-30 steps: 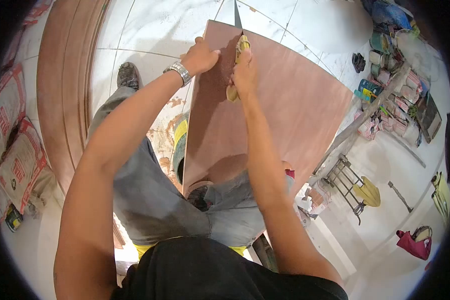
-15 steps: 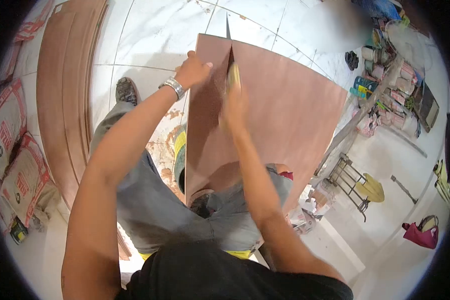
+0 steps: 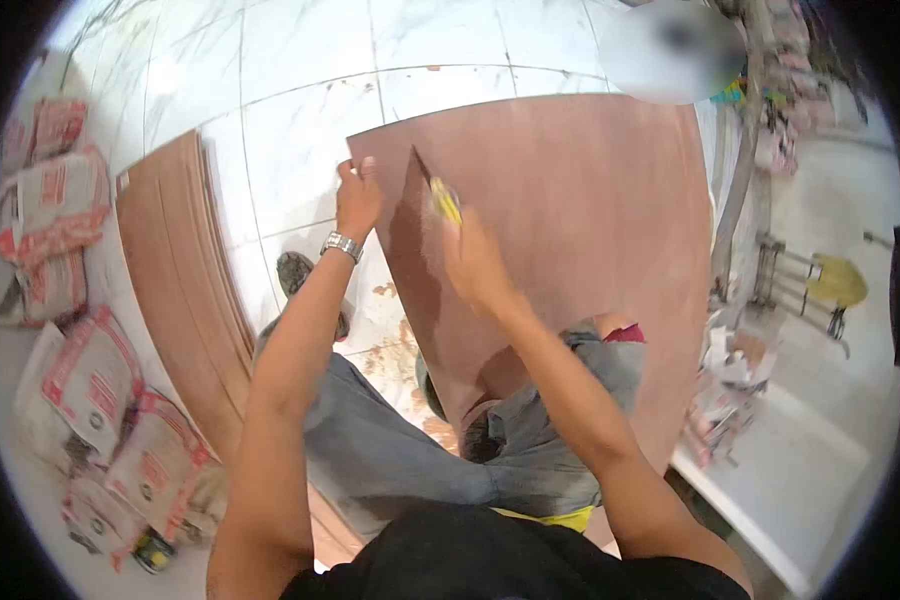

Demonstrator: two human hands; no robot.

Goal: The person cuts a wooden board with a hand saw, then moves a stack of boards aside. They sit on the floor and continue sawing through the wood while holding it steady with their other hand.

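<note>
A wide reddish-brown plywood sheet [image 3: 570, 230] lies in front of me, with my right leg over its near part. My left hand [image 3: 358, 200], a metal watch on its wrist, grips the sheet's left edge near the far corner, thumb on top. In my right hand [image 3: 473, 260] is a handsaw [image 3: 446, 200] with a yellow handle, its dark blade at the sheet, near the far edge. Motion blurs the hand and handle slightly. Pale sawdust is scattered beside the blade. How deep the blade goes is hidden.
Stacked brown boards [image 3: 175, 240] lie on the tiled floor [image 3: 300, 120] to the left. Printed sacks [image 3: 85, 385] line the far left. At right are a long wooden beam [image 3: 738, 160], a metal rack [image 3: 770, 270] and a yellow shovel blade [image 3: 836, 280].
The camera view has turned and shifted, showing more sacks at left. Earlier the blade tip stuck out past the sheet's far edge; now none shows there. Both hands keep their holds.
</note>
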